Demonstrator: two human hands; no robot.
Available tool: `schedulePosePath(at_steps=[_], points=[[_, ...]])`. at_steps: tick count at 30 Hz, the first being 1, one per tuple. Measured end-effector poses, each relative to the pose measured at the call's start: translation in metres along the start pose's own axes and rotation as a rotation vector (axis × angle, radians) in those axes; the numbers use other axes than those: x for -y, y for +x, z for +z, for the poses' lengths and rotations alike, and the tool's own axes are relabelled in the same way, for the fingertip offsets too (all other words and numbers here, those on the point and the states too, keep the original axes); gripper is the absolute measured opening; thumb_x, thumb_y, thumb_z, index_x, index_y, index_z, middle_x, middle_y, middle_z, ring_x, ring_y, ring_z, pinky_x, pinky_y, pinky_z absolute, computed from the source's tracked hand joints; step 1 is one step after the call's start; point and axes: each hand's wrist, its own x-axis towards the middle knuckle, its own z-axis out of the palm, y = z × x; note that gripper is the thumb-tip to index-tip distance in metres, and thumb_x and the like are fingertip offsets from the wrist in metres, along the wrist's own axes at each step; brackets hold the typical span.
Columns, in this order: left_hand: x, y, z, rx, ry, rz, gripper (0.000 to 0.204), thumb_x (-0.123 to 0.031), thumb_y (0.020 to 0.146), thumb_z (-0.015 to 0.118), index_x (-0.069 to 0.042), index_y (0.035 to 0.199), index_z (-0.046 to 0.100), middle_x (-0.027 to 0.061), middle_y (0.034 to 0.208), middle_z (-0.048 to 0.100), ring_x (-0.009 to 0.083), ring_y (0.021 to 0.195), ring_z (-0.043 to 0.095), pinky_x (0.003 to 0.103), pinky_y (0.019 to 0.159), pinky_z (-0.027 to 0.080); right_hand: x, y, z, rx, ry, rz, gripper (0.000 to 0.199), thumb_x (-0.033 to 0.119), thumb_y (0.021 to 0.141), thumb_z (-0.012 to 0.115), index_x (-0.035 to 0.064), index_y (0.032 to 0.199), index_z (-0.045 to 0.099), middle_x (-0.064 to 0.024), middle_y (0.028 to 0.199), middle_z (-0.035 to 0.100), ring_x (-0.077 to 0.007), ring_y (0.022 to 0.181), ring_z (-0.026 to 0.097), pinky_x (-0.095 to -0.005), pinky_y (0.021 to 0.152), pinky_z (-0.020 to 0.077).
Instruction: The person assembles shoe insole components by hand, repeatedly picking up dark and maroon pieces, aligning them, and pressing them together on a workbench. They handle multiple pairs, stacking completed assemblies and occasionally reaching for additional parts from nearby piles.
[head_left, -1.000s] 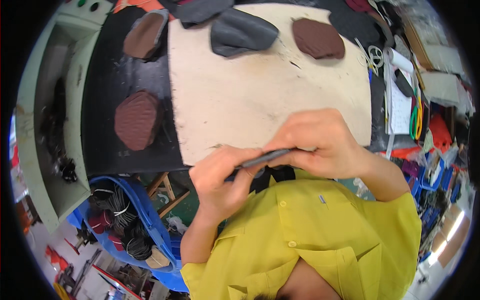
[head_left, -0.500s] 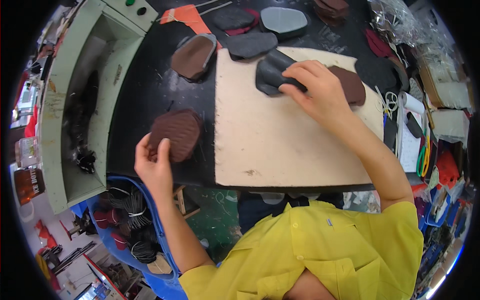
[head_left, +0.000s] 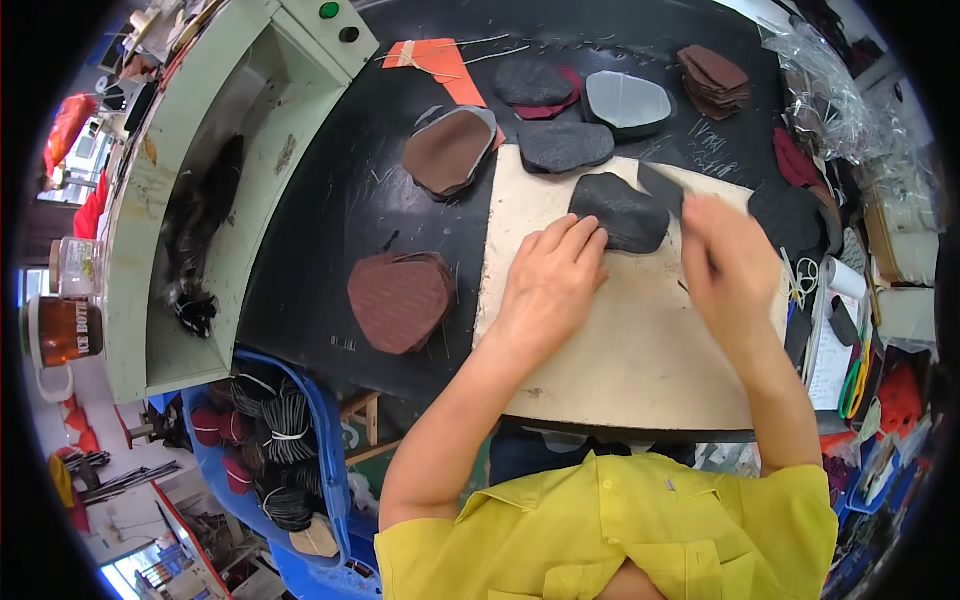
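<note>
A blue bin [head_left: 325, 440] of bundled cords sits beside a black counter [head_left: 300, 265], where a stack of maroon pieces [head_left: 402, 300] lies near the edge and a stack of brown pieces [head_left: 450, 150] farther back. A person's left hand [head_left: 555, 275] rests its extended fingers on the near edge of a black piece [head_left: 620, 212], flat atop a pale board [head_left: 590, 360]. Just right, the blurred right hand [head_left: 715, 250] pinches a thin dark piece [head_left: 661, 188] between its fingers, near green-and-yellow-handled scissors [head_left: 853, 388].

Piece [head_left: 622, 212] on the board [head_left: 610, 370], stack [head_left: 400, 302] left of board, notepad [head_left: 828, 375] right.
</note>
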Motion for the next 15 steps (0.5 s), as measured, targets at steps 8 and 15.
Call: schedulePosePath(at_steps=[8,15], points=[[-0.049,-0.021,-0.003,-0.074,-0.307,0.073,0.044,-0.003,0.081,0.070,0.006,0.123,0.060,0.0229,0.123,0.063,0.0382,0.116,0.060,0.045,0.096,0.047,0.056,-0.099,-0.051,0.476,0.076,-0.161,0.024,0.013,0.073,0.065,-0.0005,0.092,0.067,-0.0156,0.102,0.069,-0.0278,0.102,0.065,-0.0367,0.081,0.0522],[-0.090,-0.060,0.008,0.536,0.031,0.182,0.114,-0.076,0.068,0.058,0.007,0.143,0.039,0.0268,0.151,0.037,0.0408,0.143,0.031,0.053,0.116,0.020,0.000,-0.078,-0.080,0.565,0.495,0.355,0.007,0.012,0.083,0.063,0.0050,0.084,0.066,-0.0127,0.089,0.067,-0.0331,0.072,0.065,-0.0422,0.063,0.0517]])
